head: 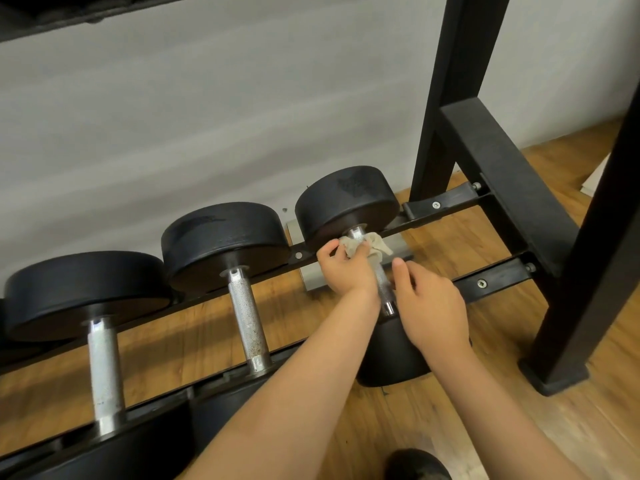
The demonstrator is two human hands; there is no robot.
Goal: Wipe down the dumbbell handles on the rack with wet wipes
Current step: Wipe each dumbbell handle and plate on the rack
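Dumbbell handles are seen in the head view, laid across the bottom rails of a black rack [485,282], three of them side by side between round black heads. The right handle [383,289] is the one being worked on. A crumpled, greyish wet wipe [372,247] is wrapped round its far end, just below the far head [346,199], and is gripped there by the left hand [343,271], whose fingers are curled over the wipe and the metal. The right hand [429,306] is laid against the near part of the same handle, above the near head [391,362]. Its thumb is stretched along the bar, but its fingers are hidden, so whether the bar is clasped cannot be told. The two hands are kept close together with a short bare stretch of knurled metal between them.

The middle handle [244,317] is untouched and speckled with brown spots, and the left handle [104,368] is likewise untouched. A wooden floor [450,427] is seen beneath the rack, and a grey wall [173,116] behind it.
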